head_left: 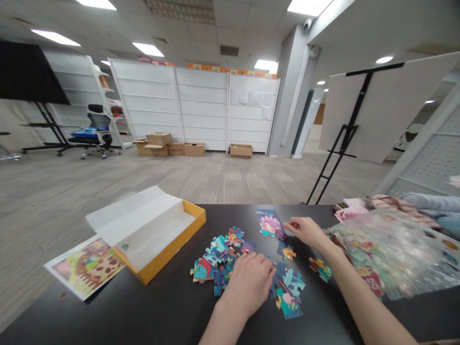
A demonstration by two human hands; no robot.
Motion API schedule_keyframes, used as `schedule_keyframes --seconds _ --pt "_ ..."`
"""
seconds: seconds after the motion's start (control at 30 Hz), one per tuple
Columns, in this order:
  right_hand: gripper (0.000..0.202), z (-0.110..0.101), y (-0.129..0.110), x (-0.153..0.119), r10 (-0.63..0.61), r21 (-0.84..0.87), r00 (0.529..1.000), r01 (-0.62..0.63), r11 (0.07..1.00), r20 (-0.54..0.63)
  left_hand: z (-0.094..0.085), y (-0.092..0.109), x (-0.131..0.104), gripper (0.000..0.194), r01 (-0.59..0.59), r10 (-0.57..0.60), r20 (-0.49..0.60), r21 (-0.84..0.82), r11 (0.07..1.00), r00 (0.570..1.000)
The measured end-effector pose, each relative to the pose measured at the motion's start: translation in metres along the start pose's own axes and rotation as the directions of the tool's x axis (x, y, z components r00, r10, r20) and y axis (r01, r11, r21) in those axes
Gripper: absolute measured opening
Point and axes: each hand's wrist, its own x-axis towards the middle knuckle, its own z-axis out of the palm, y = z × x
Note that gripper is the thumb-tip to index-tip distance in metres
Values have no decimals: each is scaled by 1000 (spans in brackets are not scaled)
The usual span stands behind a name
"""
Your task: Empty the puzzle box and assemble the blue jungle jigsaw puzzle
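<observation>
A small joined section of jigsaw puzzle (269, 224), with a purple creature on dark blue, lies near the table's far edge. My right hand (304, 231) is at its right side, thumb and forefinger pinched together on the edge of a puzzle piece there. My left hand (251, 278) rests over the heap of loose puzzle pieces (220, 258), fingers curled down; its fingertips and anything under them are hidden. Between the hands lies a loose blue and orange piece (286, 251). Another orange and teal piece (320, 269) is beside my right forearm. More pieces (290, 304) spread right of my left hand.
An open yellow box (172, 254) with a white lining stands left on the black table (172, 314), partly over a picture sheet (84, 268). Clear plastic bags of puzzle pieces (391, 249) and folded cloths (402, 206) lie on the right. Beyond are cardboard boxes (158, 143).
</observation>
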Motion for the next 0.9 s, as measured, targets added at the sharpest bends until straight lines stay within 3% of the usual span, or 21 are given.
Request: schedule_keyframes --seconds 0.07,0.13,0.27,0.37,0.43,0.73,0.83,0.9 --pt "48 3 -1 1 27 -33 998 -28 999 -51 -7 -8 -3 13 -35 36 2 -55 998 999" --pt "48 5 -4 1 40 -42 996 -43 998 -75 -20 -22 -9 14 -24 16 -62 -125 992 998" --pt "49 10 -11 2 19 -46 993 -24 999 -113 -48 -65 -24 20 190 -220 -206 -154 970 953" --pt "52 12 -10 3 22 -47 985 -31 998 -170 -57 -92 -38 21 337 -349 -141 -103 936 926" --pt "53 13 -9 4 31 -44 981 -40 998 -192 -57 -101 -45 24 375 -380 -78 -81 924 922" --pt "51 19 -5 3 5 -31 986 -10 999 -168 -52 -97 -54 35 436 -437 28 19 900 899" --pt "50 22 -2 3 2 -1 986 -2 1000 -166 -54 -97 -56 31 427 -428 -2 53 903 904" --pt "49 22 -1 2 1 12 985 1 1000 -171 -55 -94 -58 31 370 -369 -36 23 929 929"
